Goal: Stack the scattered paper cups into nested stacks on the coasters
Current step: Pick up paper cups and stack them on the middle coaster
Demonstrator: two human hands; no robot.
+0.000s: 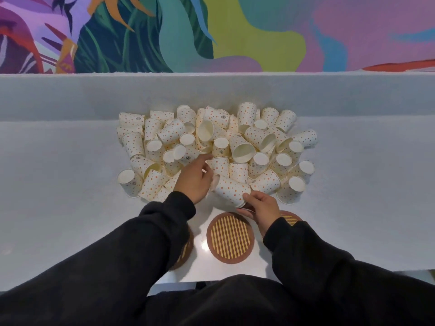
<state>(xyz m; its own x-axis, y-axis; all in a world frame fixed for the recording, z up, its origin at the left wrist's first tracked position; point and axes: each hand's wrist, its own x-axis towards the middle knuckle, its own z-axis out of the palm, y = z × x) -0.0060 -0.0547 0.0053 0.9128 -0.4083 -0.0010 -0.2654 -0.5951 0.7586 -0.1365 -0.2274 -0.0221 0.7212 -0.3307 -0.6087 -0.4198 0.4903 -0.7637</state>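
Evidently early: no stack shows on the coasters (230, 238) by the counter's (70, 184) near edge. The right hand (261, 205) pinches a tilted cup (231, 189) by its rim, just beyond the middle coaster. The left hand (193, 178) reaches into the pile (259, 137) mid-counter, fingers half curled; I cannot tell whether it grips anything. Next, likely, seat this cup upright on a coaster.

Paper cups (219, 147), beyond the left hand (195, 182): cream, orange and grey dots.
Coaster (230, 238), near the right hand (261, 205): brown rim, yellow-brown stripes.
Worktop (70, 184): pale grey.
Sleeves (150, 231): black.
Mural (235, 31): purple, teal, green, pink.
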